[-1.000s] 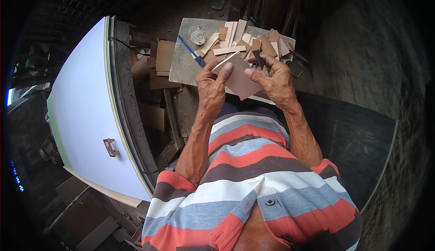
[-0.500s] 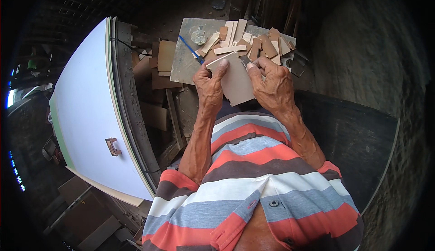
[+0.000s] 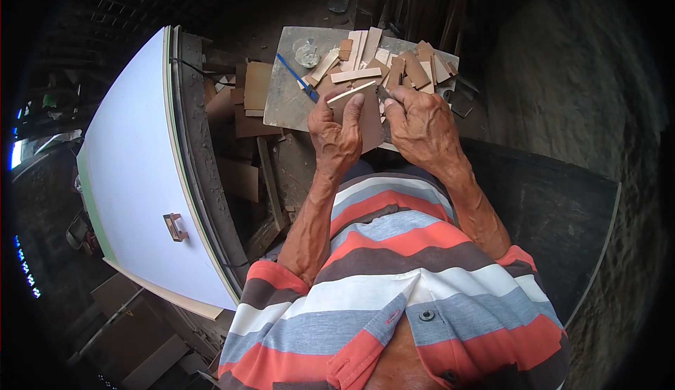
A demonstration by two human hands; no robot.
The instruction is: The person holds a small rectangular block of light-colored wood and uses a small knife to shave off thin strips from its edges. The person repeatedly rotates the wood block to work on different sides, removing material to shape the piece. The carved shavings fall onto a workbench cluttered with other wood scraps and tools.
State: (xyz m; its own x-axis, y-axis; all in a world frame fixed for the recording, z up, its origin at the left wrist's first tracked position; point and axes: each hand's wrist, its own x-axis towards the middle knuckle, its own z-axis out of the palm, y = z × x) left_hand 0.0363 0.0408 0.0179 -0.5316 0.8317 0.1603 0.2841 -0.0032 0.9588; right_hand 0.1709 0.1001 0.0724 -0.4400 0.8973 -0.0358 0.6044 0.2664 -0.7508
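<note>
My left hand [image 3: 337, 133] is closed on the left side of a thin brown board [image 3: 370, 124], thumb on the near face. A pale strip [image 3: 351, 93] runs along the board's far edge. Close to the board's right side, my right hand [image 3: 424, 124] is closed, thumb against fingers, on a small dark flat blade-like piece [image 3: 383, 94]. Its exact kind is hard to make out. Both hands are over the near edge of a low grey worktable [image 3: 285, 101].
Loose wood offcuts [image 3: 415, 71] are heaped on the table. Left of them lie a blue-handled tool [image 3: 297, 77] and a clear round dish [image 3: 306, 54]. A large white panel [image 3: 133, 165] with a small handle stands at left; a dark board [image 3: 541, 207] is at right.
The board has tipped, so its face looks shorter and darker. My left hand has shifted slightly right and the right hand stays close to the board's right side.
</note>
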